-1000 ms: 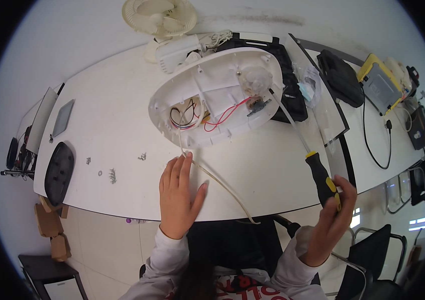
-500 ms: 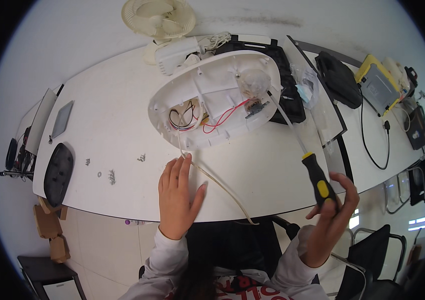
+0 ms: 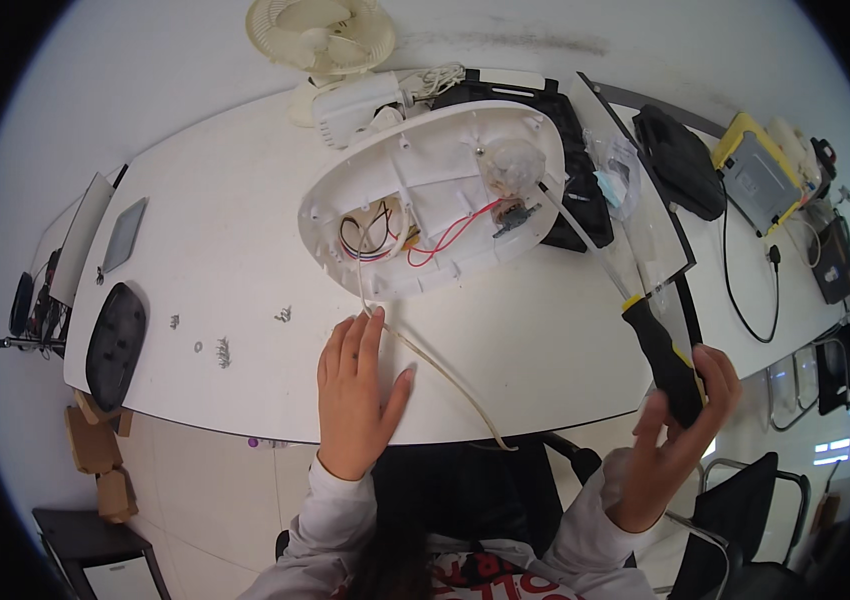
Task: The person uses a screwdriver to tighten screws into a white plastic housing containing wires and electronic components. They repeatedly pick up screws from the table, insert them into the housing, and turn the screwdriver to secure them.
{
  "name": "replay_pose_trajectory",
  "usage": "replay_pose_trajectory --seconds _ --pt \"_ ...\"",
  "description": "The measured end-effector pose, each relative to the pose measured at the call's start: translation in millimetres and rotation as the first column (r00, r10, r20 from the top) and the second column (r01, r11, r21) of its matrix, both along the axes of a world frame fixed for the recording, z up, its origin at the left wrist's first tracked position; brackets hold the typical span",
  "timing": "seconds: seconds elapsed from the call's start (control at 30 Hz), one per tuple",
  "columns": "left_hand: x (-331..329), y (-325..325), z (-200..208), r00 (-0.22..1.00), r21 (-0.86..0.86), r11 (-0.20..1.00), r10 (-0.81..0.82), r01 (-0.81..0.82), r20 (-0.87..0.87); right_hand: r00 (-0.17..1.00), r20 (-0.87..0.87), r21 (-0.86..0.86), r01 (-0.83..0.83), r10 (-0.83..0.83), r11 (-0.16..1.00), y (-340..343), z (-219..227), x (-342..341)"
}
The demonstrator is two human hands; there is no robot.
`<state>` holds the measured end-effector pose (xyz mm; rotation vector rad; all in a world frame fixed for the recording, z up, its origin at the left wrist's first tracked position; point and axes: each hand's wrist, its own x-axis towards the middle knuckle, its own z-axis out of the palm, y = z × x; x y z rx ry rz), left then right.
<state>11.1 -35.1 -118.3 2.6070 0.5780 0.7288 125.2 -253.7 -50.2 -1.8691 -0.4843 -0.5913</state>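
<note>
My right hand [image 3: 680,435] holds the black-and-yellow handle of a long screwdriver [image 3: 665,358] between fingers and thumb. Its shaft runs up and left, and the tip appears at the right rim of a white oval plastic housing [image 3: 435,205]. Inside this open shell are red and dark wires [image 3: 455,235], a small dark part [image 3: 515,215] and a clear plastic bag [image 3: 515,168]. My left hand [image 3: 355,385] rests flat on the table, fingers stretched out. Its fingertips touch or lie beside a pale cord [image 3: 435,365] that comes out of the housing.
Small screws [image 3: 223,352] lie in little groups left of my left hand, near a black oval cover [image 3: 117,345]. A desk fan [image 3: 320,40] stands at the back. Behind the housing sits a black tool case [image 3: 585,200]. A yellow-grey case [image 3: 760,170] is on the right.
My right hand and the screwdriver handle have shifted to the right, and the handle has turned, hiding most of its yellow patch. My left hand and the housing are nearly unchanged.
</note>
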Motion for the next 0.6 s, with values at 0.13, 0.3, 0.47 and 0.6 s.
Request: replay_pose_trajectory --seconds 0.13,0.3,0.47,0.6 --pt "-0.4 0.7 -1.4 1.0 0.005 1.0 -0.001 0.001 0.011 0.991 0.126 -0.203 -0.026 0.053 0.979 -6.8 -3.8 -0.8" --pt "-0.3 0.1 -1.2 1.0 0.0 1.0 0.001 -0.001 -0.001 0.978 -0.206 -0.158 -0.074 0.04 0.985 -20.3 -6.6 -0.2" --pt "-0.5 0.0 -2.0 1.0 0.002 1.0 -0.002 0.002 0.006 0.972 0.224 -0.229 -0.012 0.065 0.973 -2.7 -5.4 -0.4" --pt "-0.4 0.3 -2.4 1.0 0.008 1.0 -0.003 0.003 0.004 0.975 0.201 -0.105 -0.076 0.096 0.992 0.9 -11.1 -1.6"
